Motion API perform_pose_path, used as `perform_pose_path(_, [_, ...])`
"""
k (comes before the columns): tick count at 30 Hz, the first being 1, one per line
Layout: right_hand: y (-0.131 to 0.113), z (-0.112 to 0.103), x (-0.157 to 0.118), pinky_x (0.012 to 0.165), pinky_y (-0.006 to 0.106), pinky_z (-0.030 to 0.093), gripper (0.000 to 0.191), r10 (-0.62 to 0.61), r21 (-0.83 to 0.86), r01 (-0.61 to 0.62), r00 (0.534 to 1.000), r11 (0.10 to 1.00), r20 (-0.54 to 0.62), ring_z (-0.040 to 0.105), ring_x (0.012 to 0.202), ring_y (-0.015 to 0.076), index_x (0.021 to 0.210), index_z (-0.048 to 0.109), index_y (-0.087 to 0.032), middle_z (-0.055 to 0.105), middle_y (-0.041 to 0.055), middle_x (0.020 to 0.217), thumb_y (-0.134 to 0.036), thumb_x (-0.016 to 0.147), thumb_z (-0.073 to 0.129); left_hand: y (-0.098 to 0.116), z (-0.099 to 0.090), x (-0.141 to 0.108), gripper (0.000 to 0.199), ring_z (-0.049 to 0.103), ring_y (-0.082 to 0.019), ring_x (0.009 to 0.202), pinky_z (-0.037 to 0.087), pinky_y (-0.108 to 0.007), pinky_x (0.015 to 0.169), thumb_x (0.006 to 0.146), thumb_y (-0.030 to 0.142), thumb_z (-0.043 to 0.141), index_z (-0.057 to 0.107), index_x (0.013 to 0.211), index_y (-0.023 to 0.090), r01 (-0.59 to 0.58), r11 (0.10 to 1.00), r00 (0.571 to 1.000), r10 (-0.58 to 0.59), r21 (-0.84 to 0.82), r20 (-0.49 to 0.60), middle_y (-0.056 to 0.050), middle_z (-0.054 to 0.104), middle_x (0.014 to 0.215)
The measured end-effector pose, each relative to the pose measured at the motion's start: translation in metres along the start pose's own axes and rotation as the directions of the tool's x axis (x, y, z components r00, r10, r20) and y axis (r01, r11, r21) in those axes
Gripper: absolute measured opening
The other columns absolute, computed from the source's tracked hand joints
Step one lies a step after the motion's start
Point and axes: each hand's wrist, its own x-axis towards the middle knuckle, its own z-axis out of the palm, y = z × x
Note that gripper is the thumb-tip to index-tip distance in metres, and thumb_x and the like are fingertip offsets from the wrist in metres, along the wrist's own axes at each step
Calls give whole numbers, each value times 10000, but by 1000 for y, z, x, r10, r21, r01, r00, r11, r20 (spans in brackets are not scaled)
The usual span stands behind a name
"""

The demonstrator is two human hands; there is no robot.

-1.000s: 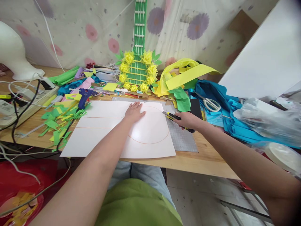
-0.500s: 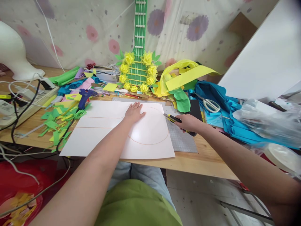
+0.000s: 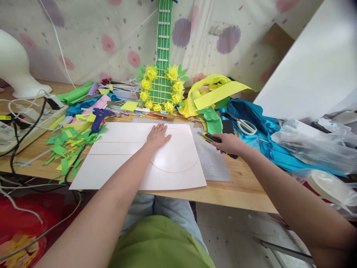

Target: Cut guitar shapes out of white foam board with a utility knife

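A white board [image 3: 178, 182] with an orange guitar-like outline, a round shape and two straight lines, lies at the table's front edge. My left hand [image 3: 158, 136] rests flat on it, fingers spread, at the left side of the round outline. To the right of the board, my right hand [image 3: 227, 143] is closed around a yellow and black utility knife [image 3: 208, 137]. Its blade points left, over the grey cutting mat [image 3: 216, 163] that shows from under the board. The blade is apart from the outline.
A green paper guitar [image 3: 162, 87] with yellow flowers stands at the back. Green scraps [image 3: 63, 149] and a blue glue gun [image 3: 99, 117] lie left, near a power strip [image 3: 33, 126]. White-handled scissors [image 3: 247, 126], blue paper [image 3: 281, 149] and a plastic bag [image 3: 315, 143] lie right.
My right hand has moved the utility knife a little to the right, away from the board's edge. My left hand stays flat on the board. The view has shifted slightly.
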Motion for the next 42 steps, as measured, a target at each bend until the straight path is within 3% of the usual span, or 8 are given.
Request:
perform_pose_path(3, [-7, 4, 14, 649, 319, 435, 444, 99, -110, -116, 985, 987, -144, 629, 819, 246, 1149, 545, -228, 677, 84, 870, -501, 840, 379, 0, -1, -3, 658, 124, -211, 1386, 85, -391, 1130, 881, 493, 251, 256, 1415, 109, -14, 1000, 1000, 14, 11, -7, -92, 187, 1499])
perform_pose_path(7, [-26, 26, 30, 750, 383, 427, 531, 113, -163, -148, 971, 975, -210, 570, 997, 293, 1237, 466, -193, 580, 159, 1126, -535, 867, 300, 0, -3, -8, 646, 117, -204, 1387, 92, -382, 1130, 884, 491, 263, 262, 1411, 117, -79, 997, 997, 79, 6, 22, -90, 187, 1499])
perform_pose_path(11, [-37, 48, 38, 772, 396, 417, 539, 113, -166, -162, 956, 973, -271, 545, 1025, 299, 1249, 443, -170, 549, 178, 1128, -529, 881, 280, 0, -6, -13, 644, 106, -211, 1389, 59, -453, 1123, 867, 500, 311, 241, 1416, 169, -146, 989, 988, 146, -10, 55, -75, 181, 1502])
perform_pose_path(15, [-39, 53, 39, 793, 406, 398, 565, 132, -174, -186, 950, 967, -284, 520, 1038, 321, 1212, 476, -120, 540, 207, 1115, -538, 872, 306, 0, -12, -13, 755, 94, -243, 1389, 34, -518, 1101, 805, 571, 404, 205, 1424, 188, -157, 987, 983, 159, -29, 93, -97, 136, 1508])
perform_pose_path(22, [-58, 35, 49, 879, 392, 349, 518, -61, -90, 21, 883, 996, -466, 462, 1093, 302, 1257, 482, -156, 539, 175, 1173, -485, 872, 371, -18, -24, -3, 535, 216, -216, 1363, 111, -443, 1119, 898, 426, 294, 354, 1363, 167, -12, 1000, 992, 11, -7, -129, -89, 296, 1464])
perform_pose_path(28, [-80, 43, 91, 954, 326, 320, 444, -91, 132, 168, 887, 977, -452, 456, 1142, 231, 1205, 547, -160, 561, 108, 1212, -417, 858, 445, -46, -19, 5, 618, 319, -261, 1307, 141, -477, 1102, 877, 481, 317, 354, 1355, 91, 117, 992, 990, -113, 36, -85, -153, 400, 1391])
perform_pose_path(36, [-110, 31, 106, 846, 298, 391, 358, -138, 203, 217, 929, 955, -344, 534, 1043, 203, 1087, 621, -221, 654, 42, 1065, -410, 859, 421, -44, -16, -3, 466, 483, -256, 1093, 316, -352, 1013, 852, 397, 412, 513, 1236, 154, 98, 992, 948, -69, 79, -312, -106, 577, 1095])
perform_pose_path(42, [-123, 24, 104, 835, 301, 388, 416, -241, 117, 277, 936, 954, -257, 516, 1050, 229, 1082, 622, -206, 627, 79, 1091, -484, 855, 412, -39, -25, -4, 435, 455, -256, 1109, 319, -351, 1001, 853, 369, 415, 492, 1231, 169, 68, 997, 917, -55, 20, -395, -108, 542, 1121])
